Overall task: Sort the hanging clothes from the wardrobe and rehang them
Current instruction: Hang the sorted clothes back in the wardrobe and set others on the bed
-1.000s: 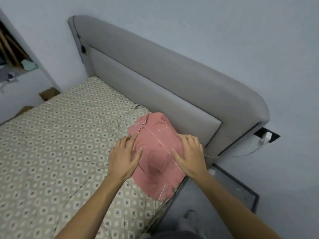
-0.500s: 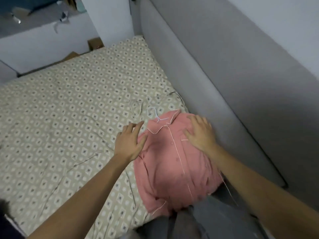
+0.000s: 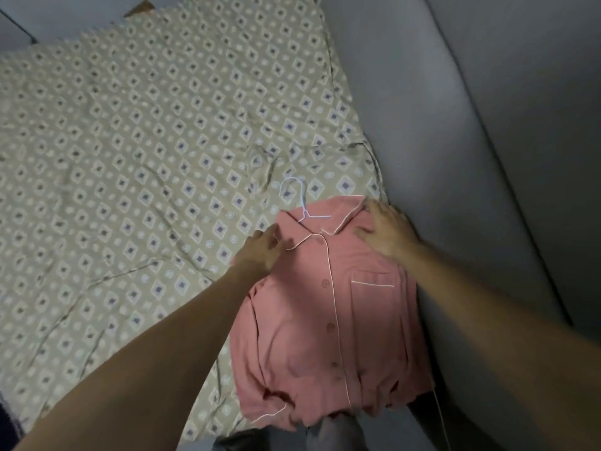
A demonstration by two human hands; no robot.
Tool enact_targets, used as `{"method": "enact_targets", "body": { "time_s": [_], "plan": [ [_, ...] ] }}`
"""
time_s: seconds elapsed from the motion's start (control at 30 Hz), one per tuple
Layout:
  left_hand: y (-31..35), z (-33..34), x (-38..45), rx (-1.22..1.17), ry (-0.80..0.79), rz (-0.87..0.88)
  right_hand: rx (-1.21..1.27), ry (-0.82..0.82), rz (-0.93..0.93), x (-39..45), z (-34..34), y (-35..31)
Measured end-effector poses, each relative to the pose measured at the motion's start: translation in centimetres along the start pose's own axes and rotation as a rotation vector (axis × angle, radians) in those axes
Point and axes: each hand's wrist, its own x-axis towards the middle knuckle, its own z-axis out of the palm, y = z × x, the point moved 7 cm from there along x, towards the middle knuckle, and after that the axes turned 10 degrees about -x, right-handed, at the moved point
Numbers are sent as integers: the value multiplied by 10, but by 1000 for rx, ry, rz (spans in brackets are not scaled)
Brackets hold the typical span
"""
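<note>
A pink button-up shirt [image 3: 328,320] with white piping lies face up on the bed, at its corner beside the headboard. A white wire hanger [image 3: 297,198] sticks out of the collar, its hook lying on the sheet. My left hand [image 3: 258,252] rests on the shirt's left shoulder, fingers fairly straight and blurred. Over on the right shoulder by the collar, my right hand [image 3: 385,231] lies flat with spread fingers. Neither hand plainly grips the cloth.
The bed [image 3: 130,157] is covered by a beige sheet with a diamond pattern, wrinkled near the shirt. A grey padded headboard [image 3: 455,157] runs along the right side. A thin white cable [image 3: 439,415] hangs by the shirt's lower right.
The view has tilted down and come closer to the shirt. Both hands slid up from the shirt's middle to its shoulders by the collar. The shirt now lies flatter, with the hanger hook showing.
</note>
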Motion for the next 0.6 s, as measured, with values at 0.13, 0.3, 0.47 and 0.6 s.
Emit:
{"method": "enact_targets", "body": {
  "time_s": [0.13, 0.3, 0.47, 0.6],
  "plan": [
    [-5, -2, -3, -53, 15, 3, 163, 35, 49, -5, -7, -6],
    [1, -29, -38, -30, 50, 98, 424, 157, 80, -66, -47, -15],
    [11, -48, -89, -23, -53, 257, 603, 242, 141, -148, -80, -27],
    [23, -71, -143, -55, -90, 434, 577, 320, 166, -223, -114, -51]
  ]
}}
